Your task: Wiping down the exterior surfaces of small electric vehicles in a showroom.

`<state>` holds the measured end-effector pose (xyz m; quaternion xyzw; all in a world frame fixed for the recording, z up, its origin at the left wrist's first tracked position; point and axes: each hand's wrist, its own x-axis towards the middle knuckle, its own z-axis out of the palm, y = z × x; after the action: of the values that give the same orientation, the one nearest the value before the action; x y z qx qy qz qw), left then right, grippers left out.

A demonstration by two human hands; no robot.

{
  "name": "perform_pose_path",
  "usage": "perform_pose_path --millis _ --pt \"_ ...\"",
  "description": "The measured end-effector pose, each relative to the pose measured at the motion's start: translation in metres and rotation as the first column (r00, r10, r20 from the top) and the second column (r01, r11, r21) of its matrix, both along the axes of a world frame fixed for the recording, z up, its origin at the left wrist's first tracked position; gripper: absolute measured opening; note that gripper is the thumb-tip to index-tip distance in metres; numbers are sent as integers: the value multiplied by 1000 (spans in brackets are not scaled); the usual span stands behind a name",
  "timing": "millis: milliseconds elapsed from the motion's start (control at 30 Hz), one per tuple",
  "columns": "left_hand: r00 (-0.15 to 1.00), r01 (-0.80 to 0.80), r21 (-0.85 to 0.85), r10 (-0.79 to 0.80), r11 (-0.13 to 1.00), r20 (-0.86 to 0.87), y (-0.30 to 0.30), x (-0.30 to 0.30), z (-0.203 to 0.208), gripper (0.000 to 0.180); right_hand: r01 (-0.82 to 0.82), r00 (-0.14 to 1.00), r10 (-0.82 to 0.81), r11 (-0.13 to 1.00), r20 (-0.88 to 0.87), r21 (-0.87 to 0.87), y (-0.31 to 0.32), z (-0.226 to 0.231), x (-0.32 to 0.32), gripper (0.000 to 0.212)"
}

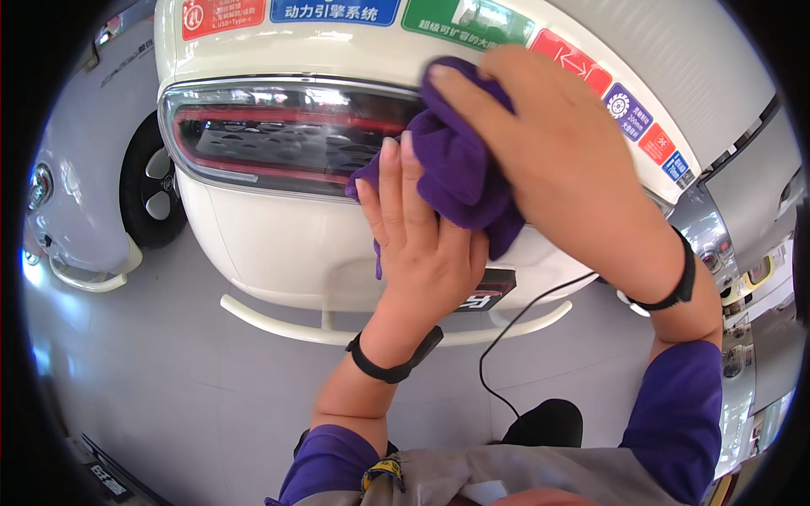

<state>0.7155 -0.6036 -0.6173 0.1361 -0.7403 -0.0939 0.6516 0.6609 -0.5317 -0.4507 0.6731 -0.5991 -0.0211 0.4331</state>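
Observation:
A purple cloth is bunched against the right part of a long dark light panel with red strips, on the end of a cream-white vehicle. My right hand grips the cloth from the upper right, slightly blurred. Lower and to the left, my left hand rests with its fingers stretched out over the cloth's lower left edge, fingertips close to the panel's lower rim. The cloth and my right hand cover the panel's right end.
Coloured stickers run along the vehicle's upper surface. A curved cream bumper bar and a dark plate sit low on it. A black cable hangs near my legs. Another vehicle with a black wheel stands left; more vehicles stand right.

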Motion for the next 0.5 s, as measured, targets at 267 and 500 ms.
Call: perform_pose_path --millis 267,500 --pt "993 40 -172 -19 984 119 8 -10 2 46 -171 973 159 983 166 61 0 10 -26 48" --pt "996 42 -227 -24 973 82 -7 5 3 39 -71 990 64 996 125 48 24 3 -35 54"
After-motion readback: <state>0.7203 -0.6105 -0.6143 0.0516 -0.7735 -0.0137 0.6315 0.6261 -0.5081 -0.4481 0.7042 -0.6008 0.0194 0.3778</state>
